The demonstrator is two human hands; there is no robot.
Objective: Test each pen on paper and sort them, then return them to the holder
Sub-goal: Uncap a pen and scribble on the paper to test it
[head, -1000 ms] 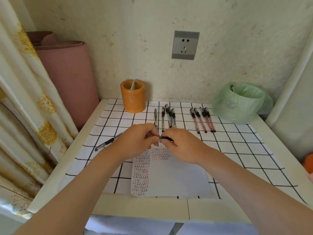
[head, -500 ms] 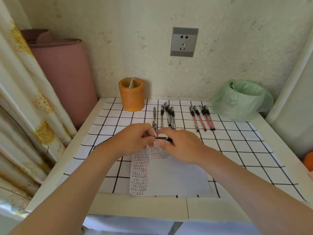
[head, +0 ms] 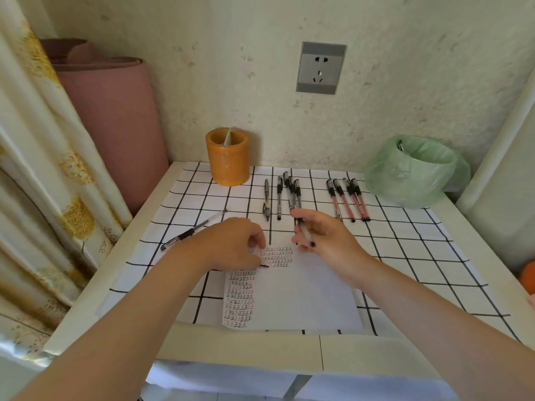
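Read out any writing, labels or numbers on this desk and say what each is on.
"正", it seems, repeated in small handwritten rows of black and red, on the paper.
Pens: any print is too small to read.
Wall socket: no lettering visible.
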